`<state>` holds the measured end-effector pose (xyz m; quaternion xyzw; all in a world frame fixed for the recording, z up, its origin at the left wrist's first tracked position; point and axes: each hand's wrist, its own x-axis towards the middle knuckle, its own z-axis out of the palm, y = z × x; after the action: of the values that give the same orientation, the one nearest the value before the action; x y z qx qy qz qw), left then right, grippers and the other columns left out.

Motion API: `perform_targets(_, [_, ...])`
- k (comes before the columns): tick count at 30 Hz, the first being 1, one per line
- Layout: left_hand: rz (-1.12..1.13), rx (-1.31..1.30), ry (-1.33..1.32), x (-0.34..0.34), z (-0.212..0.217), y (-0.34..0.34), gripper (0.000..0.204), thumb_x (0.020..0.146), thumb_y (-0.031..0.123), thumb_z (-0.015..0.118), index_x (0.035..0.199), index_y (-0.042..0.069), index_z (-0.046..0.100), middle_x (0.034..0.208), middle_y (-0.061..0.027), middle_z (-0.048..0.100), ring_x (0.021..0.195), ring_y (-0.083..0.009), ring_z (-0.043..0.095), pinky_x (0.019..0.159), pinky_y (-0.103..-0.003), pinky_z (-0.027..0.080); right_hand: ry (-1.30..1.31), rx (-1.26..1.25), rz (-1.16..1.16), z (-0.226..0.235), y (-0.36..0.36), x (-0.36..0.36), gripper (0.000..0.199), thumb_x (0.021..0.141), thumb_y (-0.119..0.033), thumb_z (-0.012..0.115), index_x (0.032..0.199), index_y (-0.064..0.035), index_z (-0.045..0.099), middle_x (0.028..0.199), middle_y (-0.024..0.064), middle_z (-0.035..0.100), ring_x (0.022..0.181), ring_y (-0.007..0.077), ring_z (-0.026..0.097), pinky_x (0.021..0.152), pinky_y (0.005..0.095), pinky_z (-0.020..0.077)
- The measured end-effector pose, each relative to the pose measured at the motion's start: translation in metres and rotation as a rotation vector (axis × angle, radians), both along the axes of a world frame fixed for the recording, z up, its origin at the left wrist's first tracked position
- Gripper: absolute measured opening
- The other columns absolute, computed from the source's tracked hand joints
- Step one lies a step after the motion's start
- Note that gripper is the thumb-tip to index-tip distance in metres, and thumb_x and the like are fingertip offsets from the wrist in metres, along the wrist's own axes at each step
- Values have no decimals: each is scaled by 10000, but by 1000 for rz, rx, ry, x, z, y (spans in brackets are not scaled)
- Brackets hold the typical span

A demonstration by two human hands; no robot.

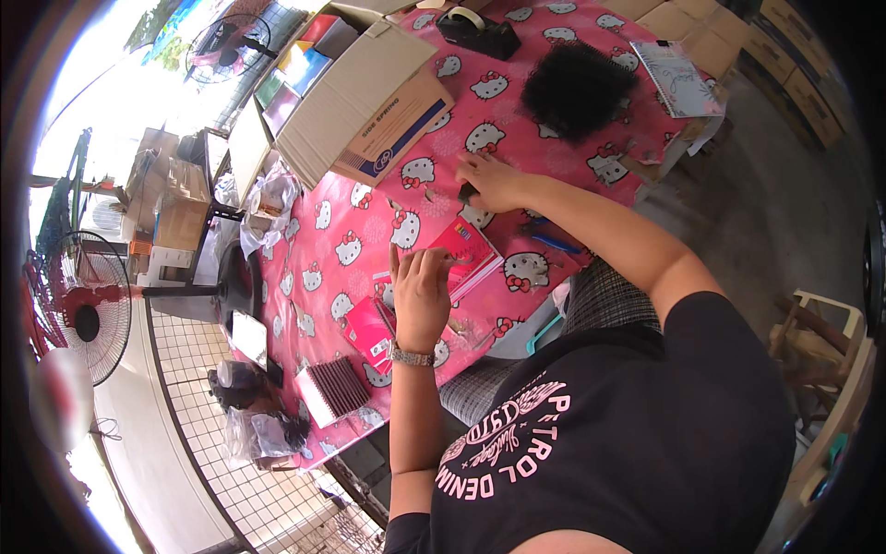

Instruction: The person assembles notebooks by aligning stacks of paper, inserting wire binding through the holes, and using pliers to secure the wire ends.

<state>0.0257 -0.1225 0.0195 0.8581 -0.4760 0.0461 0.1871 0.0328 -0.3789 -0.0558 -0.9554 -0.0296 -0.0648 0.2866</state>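
Observation:
My left hand (423,288), with a metal-banded watch (411,355) on its wrist, hovers over or rests beside a red-pink booklet (471,247). Its fingers are apart, one raised and the others loosely bent. Farther off and to the right, my right hand (496,185) reaches low over the pink patterned tablecloth (378,198). Its fingers are bent around a small dark thing (468,192), mostly hidden, whose kind I cannot make out. Blue-handled pliers (554,238) lie near my right forearm. More pink booklets (369,328) lie left of my left hand.
A bristly heap of black strands (580,90) and a spiral notebook (678,78) lie far right. A black tape dispenser (478,32) stands at the back beside an open cardboard box (369,111). Dark-spined books (334,390) are stacked near left. A fan (88,319) stands beyond the table.

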Motion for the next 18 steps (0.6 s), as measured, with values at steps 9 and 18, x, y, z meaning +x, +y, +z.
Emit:
perform_targets(9, [275,-35,-56,-5,-5,9,341,818,271,782,1091,120,644,1217,-78,600,1291,-392,427,1093,-545,311,267,763,254,33,-7,-2,473,827,-244,708,1249,-50,620,1217,133,643,1153,239,583,985,380,442])
perform_targets(18, [127,-144,-24,-4,-5,-14,366,763,187,814,1066,86,636,1084,-91,605,1120,-334,508,966,-473,412,487,1443,652,71,-15,-33,422,827,-238,696,1190,-25,671,1090,62,681,1029,164,627,951,287,440])
